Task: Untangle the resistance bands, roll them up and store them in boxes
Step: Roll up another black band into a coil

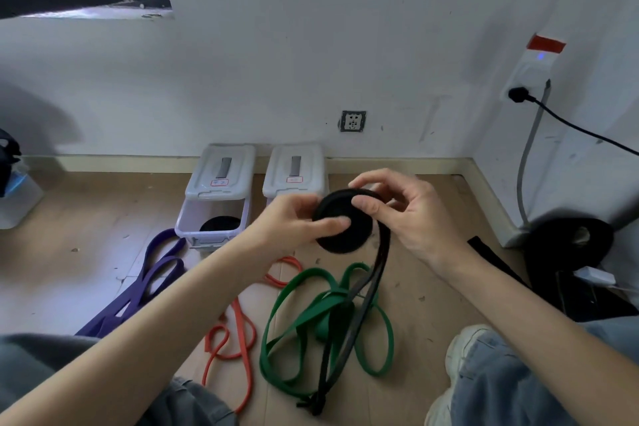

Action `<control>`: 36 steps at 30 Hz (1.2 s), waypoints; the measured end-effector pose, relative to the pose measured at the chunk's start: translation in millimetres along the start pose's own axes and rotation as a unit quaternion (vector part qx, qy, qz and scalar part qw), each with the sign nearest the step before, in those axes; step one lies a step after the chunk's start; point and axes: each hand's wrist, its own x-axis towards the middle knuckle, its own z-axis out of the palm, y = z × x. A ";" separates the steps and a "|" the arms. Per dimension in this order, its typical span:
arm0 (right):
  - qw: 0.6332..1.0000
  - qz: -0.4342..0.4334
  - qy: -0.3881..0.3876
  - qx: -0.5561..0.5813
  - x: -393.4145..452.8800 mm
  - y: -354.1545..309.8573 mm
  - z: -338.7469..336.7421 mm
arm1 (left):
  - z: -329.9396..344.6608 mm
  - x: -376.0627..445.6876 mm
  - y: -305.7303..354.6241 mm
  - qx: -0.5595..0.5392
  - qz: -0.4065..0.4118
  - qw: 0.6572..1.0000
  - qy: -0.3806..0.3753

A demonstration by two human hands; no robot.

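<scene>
A black band roll (340, 235) is held in the air above the floor. My left hand (294, 221) grips its left side, thumb pressed on its face. My right hand (401, 207) pinches the roll's upper right edge. The band's loose black tail (359, 301) hangs down and crosses a tangled green band (311, 315) on the floor. An orange band (238, 332) lies left of the green one, and a purple band (152, 273) lies further left. Two white boxes stand by the wall: the left box (211, 218) is open with a black roll (219, 223) inside.
The right box (294, 169) has its lid on top and is partly hidden by my hands. My knees and a pale shoe (463, 349) frame the bottom. A black cable and dark items (567, 245) sit in the right corner. A clear container (17, 197) stands at far left.
</scene>
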 end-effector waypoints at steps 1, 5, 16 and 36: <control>1.000 -0.002 -0.010 -0.004 -0.1 -0.7 -0.4 | 0.8 -1.5 1.5 0.016 -0.007 1.000 -0.025; 0.998 0.019 -0.039 0.055 2.0 -6.9 -7.5 | -6.3 -3.7 10.9 -0.025 0.016 0.999 0.019; 0.999 0.025 -0.020 0.010 -1.2 -3.3 -3.3 | -11.0 -1.9 13.0 -0.056 -0.020 0.998 -0.004; 0.986 0.086 -0.053 0.134 3.6 -1.0 -14.2 | -11.6 -3.8 15.4 -0.115 -0.033 0.992 -0.043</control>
